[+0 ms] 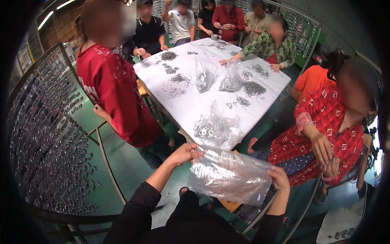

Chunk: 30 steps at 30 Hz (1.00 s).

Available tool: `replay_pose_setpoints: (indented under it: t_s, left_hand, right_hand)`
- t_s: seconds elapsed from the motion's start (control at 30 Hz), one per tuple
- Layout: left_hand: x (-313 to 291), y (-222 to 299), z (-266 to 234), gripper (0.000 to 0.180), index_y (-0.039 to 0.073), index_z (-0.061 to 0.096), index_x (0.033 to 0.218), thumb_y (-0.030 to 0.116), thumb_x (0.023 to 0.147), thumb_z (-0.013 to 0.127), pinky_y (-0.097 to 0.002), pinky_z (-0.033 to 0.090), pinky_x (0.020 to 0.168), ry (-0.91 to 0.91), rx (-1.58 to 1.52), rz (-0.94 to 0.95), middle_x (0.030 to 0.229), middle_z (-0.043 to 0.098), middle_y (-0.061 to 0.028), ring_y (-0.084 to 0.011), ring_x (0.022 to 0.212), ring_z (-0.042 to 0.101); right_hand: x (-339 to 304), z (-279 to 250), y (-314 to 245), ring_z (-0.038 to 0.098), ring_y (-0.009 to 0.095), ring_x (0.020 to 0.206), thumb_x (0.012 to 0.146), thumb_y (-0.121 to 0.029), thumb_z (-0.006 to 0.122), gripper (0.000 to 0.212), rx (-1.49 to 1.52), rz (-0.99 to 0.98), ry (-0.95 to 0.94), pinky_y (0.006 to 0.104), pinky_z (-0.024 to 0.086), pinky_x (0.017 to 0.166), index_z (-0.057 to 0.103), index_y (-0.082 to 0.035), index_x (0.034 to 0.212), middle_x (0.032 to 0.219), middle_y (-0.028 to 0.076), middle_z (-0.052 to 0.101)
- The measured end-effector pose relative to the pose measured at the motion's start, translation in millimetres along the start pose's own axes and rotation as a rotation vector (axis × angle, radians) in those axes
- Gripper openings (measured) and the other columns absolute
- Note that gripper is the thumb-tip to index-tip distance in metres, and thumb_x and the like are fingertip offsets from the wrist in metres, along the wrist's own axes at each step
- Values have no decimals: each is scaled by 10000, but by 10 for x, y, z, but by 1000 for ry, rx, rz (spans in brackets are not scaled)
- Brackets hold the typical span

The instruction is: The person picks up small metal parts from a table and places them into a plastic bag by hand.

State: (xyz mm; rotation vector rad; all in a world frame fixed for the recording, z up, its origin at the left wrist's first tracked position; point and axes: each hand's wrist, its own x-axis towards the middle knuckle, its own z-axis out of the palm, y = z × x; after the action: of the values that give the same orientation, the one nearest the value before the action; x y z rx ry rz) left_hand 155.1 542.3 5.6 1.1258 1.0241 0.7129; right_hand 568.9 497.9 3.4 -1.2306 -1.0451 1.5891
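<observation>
A clear plastic bag (229,175) is stretched flat between my two hands, in front of the table's near corner. My left hand (185,153) pinches its upper left corner between thumb and fingers. At the bag's right edge, my right hand (279,179) grips the plastic with the thumb on top. The bag looks flat, with light glinting off its creases. Just beyond it, on the table corner, lies another clear bag (219,128) with bent metal hooks in and around it.
The white-topped table (187,110) carries several piles of metal hooks (254,88) and filled bags (230,81). A rack of hanging metal pieces (53,142) stands at left. A person in red (111,89) stands left; another in patterned red (325,122) is close at right. Several people surround the far side.
</observation>
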Motion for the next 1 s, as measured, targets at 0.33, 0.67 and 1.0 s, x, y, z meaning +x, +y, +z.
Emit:
replay_pose_setpoints:
  t_s: [0.33, 0.67, 1.0]
  left_hand:
    - [-1243, 1429, -112, 115, -61, 612, 861, -57, 768, 545, -296, 509, 607, 249, 141, 1080, 801, 631, -124, -200, 686, 623]
    - [-628, 1460, -3, 252, -17, 626, 765, -96, 685, 400, -290, 373, 838, 136, 289, 958, 801, 620, -73, -167, 924, 522]
    - [-599, 1446, 188, 376, -89, 591, 845, 189, 657, 422, -297, 298, 874, 1, 171, 935, 973, 562, -181, -251, 990, 469]
  right_hand:
    - [-639, 792, -1917, 559, 121, 654, 731, -81, 607, 153, -480, -1024, -68, 232, 431, 645, 638, 45, 810, 708, 66, 615]
    - [-501, 424, -1735, 547, 134, 791, 709, 45, 495, 159, -584, -886, -22, 237, 400, 763, 634, 30, 786, 793, 58, 617]
    - [-1003, 413, -1857, 537, 179, 908, 743, -145, 453, 295, -729, -862, -75, 271, 383, 825, 603, 50, 906, 926, 100, 592]
